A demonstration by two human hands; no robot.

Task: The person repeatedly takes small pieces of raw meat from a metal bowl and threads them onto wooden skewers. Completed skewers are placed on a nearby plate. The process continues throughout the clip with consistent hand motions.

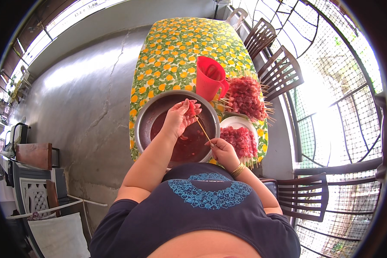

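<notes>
Over a wide metal basin (141,124), my left hand (179,118) is closed around pieces of raw red meat (191,107). A thin wooden skewer (203,130) runs from that meat down to my right hand (222,152), which pinches its lower end near the basin's right rim. Reddish liquid with a few meat scraps covers the basin's bottom. Right of my right hand, skewered raw meat (241,139) lies on a white plate (232,121). Beyond it is a taller pile of meat skewers (246,96), their stick ends pointing out both sides.
A red plastic pitcher (210,77) stands behind the basin, against the far skewer pile. The table has a lemon-patterned cloth (172,47). Dark slatted chairs (281,71) line the right side by a metal grille (331,107). Another chair (303,195) is close to my right elbow.
</notes>
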